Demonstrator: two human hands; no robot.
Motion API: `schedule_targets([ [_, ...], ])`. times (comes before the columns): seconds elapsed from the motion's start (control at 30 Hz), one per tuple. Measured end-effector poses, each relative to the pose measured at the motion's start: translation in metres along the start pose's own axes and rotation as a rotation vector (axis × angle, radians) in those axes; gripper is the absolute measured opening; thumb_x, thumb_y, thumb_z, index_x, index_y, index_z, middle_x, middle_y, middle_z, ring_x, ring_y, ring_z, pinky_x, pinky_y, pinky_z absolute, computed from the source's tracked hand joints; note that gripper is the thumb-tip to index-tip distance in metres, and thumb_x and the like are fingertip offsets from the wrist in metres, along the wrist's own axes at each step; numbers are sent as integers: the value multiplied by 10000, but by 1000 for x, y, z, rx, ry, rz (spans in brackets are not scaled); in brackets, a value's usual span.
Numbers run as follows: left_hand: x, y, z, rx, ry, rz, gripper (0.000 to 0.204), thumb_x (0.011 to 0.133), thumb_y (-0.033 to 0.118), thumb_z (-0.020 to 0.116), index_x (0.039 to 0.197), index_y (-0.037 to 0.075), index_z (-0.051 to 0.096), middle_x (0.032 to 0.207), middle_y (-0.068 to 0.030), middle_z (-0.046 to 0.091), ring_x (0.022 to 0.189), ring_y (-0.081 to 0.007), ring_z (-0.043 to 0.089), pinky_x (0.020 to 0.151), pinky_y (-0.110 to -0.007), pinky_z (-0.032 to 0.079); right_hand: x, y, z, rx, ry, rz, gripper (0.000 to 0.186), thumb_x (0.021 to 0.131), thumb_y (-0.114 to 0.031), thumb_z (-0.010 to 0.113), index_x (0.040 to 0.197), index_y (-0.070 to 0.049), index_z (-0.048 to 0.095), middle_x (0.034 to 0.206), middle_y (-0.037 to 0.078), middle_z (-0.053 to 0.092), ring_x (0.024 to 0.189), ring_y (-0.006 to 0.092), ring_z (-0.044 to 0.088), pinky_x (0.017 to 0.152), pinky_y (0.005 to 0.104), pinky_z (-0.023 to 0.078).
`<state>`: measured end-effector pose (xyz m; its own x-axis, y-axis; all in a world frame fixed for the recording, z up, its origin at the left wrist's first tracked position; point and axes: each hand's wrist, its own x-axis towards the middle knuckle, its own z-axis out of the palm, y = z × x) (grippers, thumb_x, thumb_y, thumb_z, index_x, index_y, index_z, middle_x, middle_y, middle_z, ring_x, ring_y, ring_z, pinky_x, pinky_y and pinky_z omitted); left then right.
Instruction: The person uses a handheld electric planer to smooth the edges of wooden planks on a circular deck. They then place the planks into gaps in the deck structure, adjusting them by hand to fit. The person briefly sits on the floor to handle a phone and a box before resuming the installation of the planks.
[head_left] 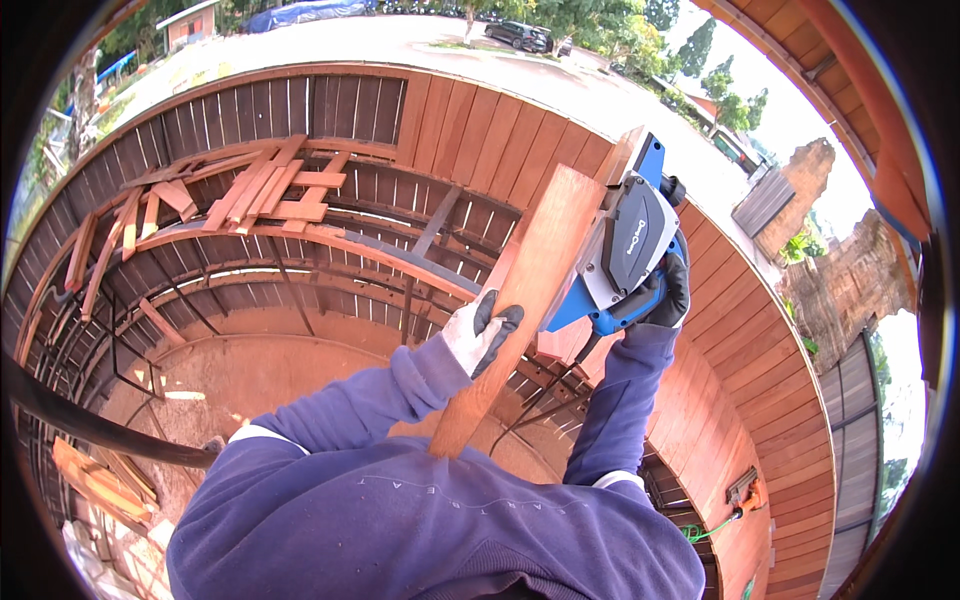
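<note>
While a wooden board (541,255) is slanting out in front of the person (430,510), the left hand (482,335) is grasping its side and the right hand (674,290) is clasping a blue power tool (638,240) just beside it; farther left, loose planks (262,190) are lying heaped.

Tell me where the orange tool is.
In the head view, the orange tool lies at lower right, beyond the person's right sleeve, on the curved wooden bench, with a green hose or cord attached.
</note>
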<state>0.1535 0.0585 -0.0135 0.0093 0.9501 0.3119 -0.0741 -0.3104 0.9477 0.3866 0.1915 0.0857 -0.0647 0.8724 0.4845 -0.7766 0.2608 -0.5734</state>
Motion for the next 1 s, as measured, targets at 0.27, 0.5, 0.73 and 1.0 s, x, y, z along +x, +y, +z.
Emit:
schedule_targets([
  [0.27,18,9,-6,-179,150,-6,170,993,149,561,1099,17,563,989,14,588,878,-47,509,780,-201,447,0,-9,-21,-7,-56,-29,424,967,-136,500,1377,-44,450,917,102,591,645,115,583,528,230,528],
  [0.5,75,46,-55,-137,315,151,297,962,289,627,1054,8,600,935,-43,633,841,-83,536,763,-249,458,-87,2,-8,-144,14,59,467,926,-167,524,1367,-26,458,1111,174,605,894,241,634,753,356,570],
  [0.73,104,30,-63,-108,335,125,407,945,325,643,1093,-51,589,958,-90,640,869,-129,543,790,-273,460,-138,27,8,21,99,155,463,874,-95,597,1327,-48,518,799,140,589,532,145,572,474,258,518],
  [1.0,91,42,-40,-219,244,137,294,955,279,630,1001,-9,591,866,-58,608,800,-101,523,719,-270,452,-158,42,13,10,145,219,484,849,-111,638,1318,-56,531,780,123,585,539,152,564,473,268,509],
])
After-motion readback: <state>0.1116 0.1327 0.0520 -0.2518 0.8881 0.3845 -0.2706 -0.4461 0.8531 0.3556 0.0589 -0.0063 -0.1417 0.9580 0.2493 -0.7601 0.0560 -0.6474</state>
